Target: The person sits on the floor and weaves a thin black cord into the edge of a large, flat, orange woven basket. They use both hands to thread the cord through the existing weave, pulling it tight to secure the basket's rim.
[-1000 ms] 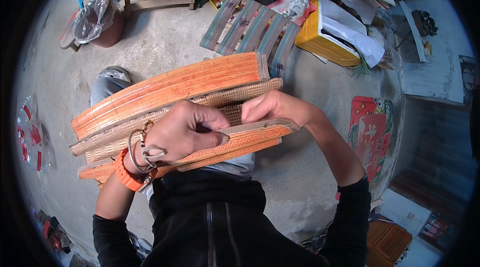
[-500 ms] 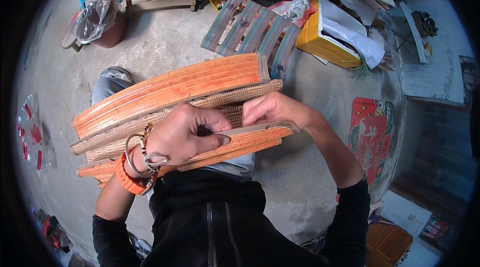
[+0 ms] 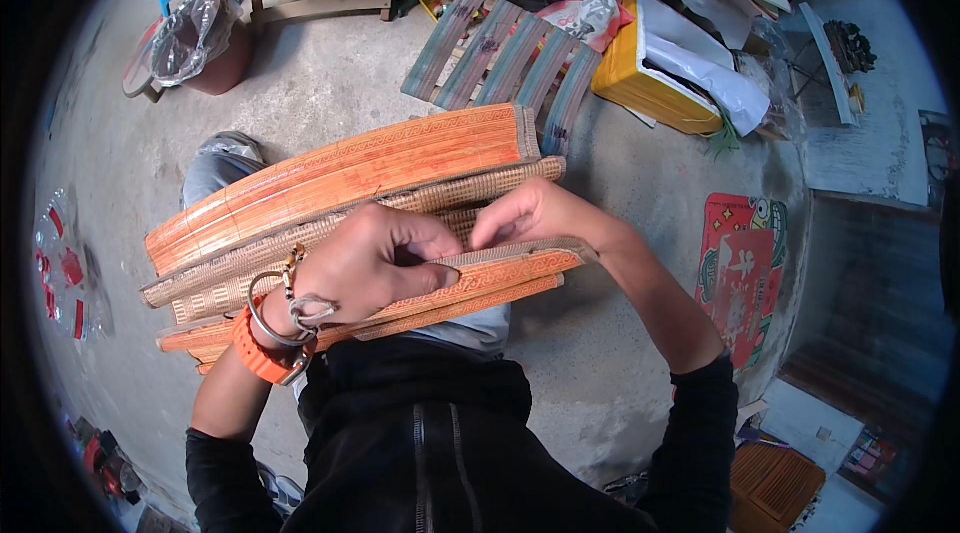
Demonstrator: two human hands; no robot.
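A folded bamboo mat (image 3: pixel 340 171) lies across my lap, orange and glossy on one face, with tan woven backing and a cloth-bound edge. My left hand (image 3: pixel 365 258) is closed on the near fold, its thumb on the orange face by the bound edge and its fingers behind. An orange watch strap (image 3: pixel 258 351) and bracelets circle that wrist. My right hand (image 3: pixel 535 218) is curled just behind the same edge, close to the right end of the fold. Its fingertips are partly hidden, so what they pinch, if anything, does not show.
A slatted low stool (image 3: pixel 500 53) stands ahead, beside a yellow box (image 3: pixel 655 93) with white sheets on it. A lined bin (image 3: pixel 215 53) is at far left. Plastic bottles (image 3: pixel 65 268) lie on the left floor, and a red printed mat (image 3: pixel 740 273) lies on the right.
My right hand has shifted slightly left along the mat's edge, toward my left hand. The left hand keeps its hold and the mat has barely moved.
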